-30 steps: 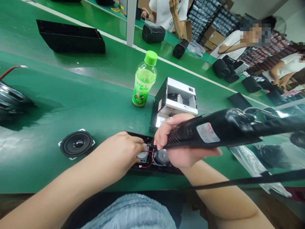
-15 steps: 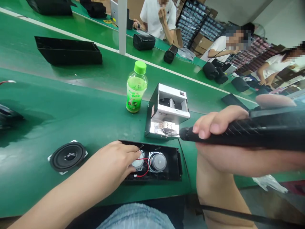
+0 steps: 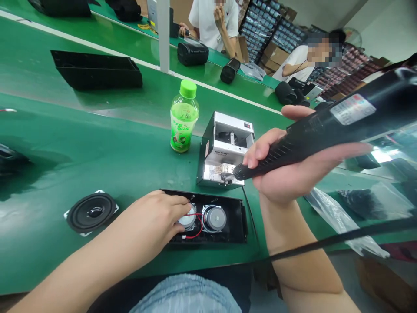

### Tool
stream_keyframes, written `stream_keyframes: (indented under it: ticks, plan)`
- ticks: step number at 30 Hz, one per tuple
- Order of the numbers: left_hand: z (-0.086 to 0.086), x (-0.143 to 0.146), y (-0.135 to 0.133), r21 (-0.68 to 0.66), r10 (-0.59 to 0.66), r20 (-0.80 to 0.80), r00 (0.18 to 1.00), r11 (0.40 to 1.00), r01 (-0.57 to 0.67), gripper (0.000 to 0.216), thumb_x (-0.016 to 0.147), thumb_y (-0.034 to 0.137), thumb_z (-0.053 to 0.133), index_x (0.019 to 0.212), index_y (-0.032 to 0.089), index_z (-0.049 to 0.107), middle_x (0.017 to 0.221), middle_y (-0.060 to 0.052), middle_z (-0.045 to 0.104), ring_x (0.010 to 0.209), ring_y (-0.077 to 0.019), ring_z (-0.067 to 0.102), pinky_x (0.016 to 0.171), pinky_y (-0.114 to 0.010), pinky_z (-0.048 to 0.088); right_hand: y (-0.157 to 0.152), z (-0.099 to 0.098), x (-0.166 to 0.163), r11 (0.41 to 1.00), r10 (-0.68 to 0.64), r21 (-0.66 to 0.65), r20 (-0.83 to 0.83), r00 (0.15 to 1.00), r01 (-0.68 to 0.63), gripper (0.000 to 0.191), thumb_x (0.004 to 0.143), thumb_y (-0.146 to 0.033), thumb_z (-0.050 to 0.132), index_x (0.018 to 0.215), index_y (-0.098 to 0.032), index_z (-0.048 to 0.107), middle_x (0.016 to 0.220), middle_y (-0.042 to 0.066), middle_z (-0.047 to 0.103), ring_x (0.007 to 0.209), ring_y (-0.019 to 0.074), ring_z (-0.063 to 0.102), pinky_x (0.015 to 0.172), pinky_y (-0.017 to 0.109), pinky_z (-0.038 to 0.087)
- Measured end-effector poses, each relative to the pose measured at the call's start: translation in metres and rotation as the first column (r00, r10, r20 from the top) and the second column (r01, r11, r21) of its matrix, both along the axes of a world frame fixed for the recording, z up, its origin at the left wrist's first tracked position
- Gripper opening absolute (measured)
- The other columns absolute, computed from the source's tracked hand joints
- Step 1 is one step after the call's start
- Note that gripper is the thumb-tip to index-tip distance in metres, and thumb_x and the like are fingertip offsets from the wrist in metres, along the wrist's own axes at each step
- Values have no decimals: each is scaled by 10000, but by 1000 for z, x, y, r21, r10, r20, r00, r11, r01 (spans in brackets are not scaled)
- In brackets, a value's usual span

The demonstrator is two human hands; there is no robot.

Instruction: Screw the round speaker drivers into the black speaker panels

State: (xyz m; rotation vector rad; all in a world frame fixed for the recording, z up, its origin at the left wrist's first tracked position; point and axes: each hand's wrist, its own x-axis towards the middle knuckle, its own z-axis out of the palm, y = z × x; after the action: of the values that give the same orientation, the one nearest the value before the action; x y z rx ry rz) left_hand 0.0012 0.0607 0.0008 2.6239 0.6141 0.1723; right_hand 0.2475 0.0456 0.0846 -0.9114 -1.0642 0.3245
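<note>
A black speaker housing (image 3: 234,221) lies open near the front edge of the green bench, with two round drivers (image 3: 214,218) and a red wire inside. My left hand (image 3: 153,219) rests on its left part, fingers curled against the left driver. My right hand (image 3: 286,169) grips a black electric screwdriver (image 3: 319,130), whose tip points into the front of a small white and black screw feeder box (image 3: 224,152) just behind the housing.
A green drink bottle (image 3: 183,116) stands left of the feeder. A loose black speaker driver (image 3: 91,212) lies at the left. A long black tray (image 3: 94,69) sits on the belt behind. Other people work across the line. A clear plastic bag (image 3: 339,219) lies at the right.
My right hand lifted the screwdriver off the housing and swung its tip up to the feeder box. My left hand stayed on the housing.
</note>
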Motion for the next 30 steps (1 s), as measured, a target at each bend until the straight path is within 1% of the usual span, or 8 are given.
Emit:
stream_keyframes:
  ticks: [5, 9, 17, 21, 25, 26, 28, 30]
  plan:
    - [4, 2, 0, -22, 0, -24, 1000, 1000, -1, 295, 1008, 159, 720, 1280, 236, 806, 1331, -65, 826, 1167, -308, 800, 952, -466, 592, 5, -6, 5, 999, -8, 44, -49, 999, 10, 679, 985, -867, 437, 1070, -268, 746, 513, -42, 535, 336, 159, 460, 315, 299, 329]
    - [6, 2, -1, -29, 2, -39, 999, 1000, -3, 265, 1007, 164, 736, 1250, 234, 815, 1331, -67, 824, 1195, -306, 793, 968, -457, 585, 10, -9, 0, 996, 42, 78, -21, 999, -40, 767, 957, -954, 338, 999, -285, 711, 511, -39, 516, 337, 164, 450, 327, 302, 311]
    - [7, 3, 0, 14, -3, -36, 999, 1000, 4, 261, 986, 183, 766, 1233, 244, 825, 1351, -68, 823, 1181, -315, 800, 944, -443, 588, 15, -12, 1, 1000, 3, 4, 14, 1000, -3, 958, 859, -1052, 248, 1223, -322, 752, 526, -41, 518, 370, 172, 457, 361, 330, 336]
    - [6, 2, 1, 7, -2, -24, 1000, 1000, 2, 264, 986, 157, 751, 1225, 240, 826, 1332, -67, 827, 1180, -300, 797, 955, -430, 581, 3, -11, 4, 995, 39, -83, -90, 995, -47, 820, 922, -973, 390, 1223, -301, 750, 549, -42, 541, 372, 165, 463, 348, 302, 352]
    - [6, 2, 0, -15, -9, -18, 1000, 1000, 9, 262, 999, 159, 742, 1238, 244, 809, 1315, -60, 822, 1158, -288, 792, 954, -429, 560, -28, 13, 4, 1000, -3, 4, -119, 993, 3, 741, 879, -950, 541, 1169, -313, 786, 530, -41, 549, 370, 169, 469, 328, 305, 343]
    - [7, 2, 0, -14, -7, -18, 1000, 1000, 6, 251, 996, 168, 752, 1230, 245, 806, 1302, -58, 822, 1143, -287, 791, 949, -430, 553, -38, 19, 2, 1000, 24, -6, -129, 991, -25, 714, 859, -937, 599, 1155, -320, 799, 528, -40, 553, 375, 175, 482, 334, 320, 367]
    - [8, 4, -1, -26, -2, -21, 1000, 1000, 1, 206, 992, 181, 766, 1185, 244, 805, 1235, -47, 824, 1092, -278, 788, 928, -426, 539, -58, 28, -4, 973, 173, -127, -144, 974, -192, 581, 860, -848, 711, 1168, -365, 810, 588, -21, 623, 429, 195, 539, 416, 369, 473]
    - [9, 5, 0, -53, -3, -18, 1000, 999, 2, 140, 993, 185, 768, 1118, 240, 802, 1145, -32, 820, 1040, -262, 780, 905, -415, 525, -77, 27, -16, 957, 225, -156, -142, 964, -246, 432, 915, -686, 780, 1239, -402, 797, 607, -24, 647, 443, 199, 534, 451, 390, 489]
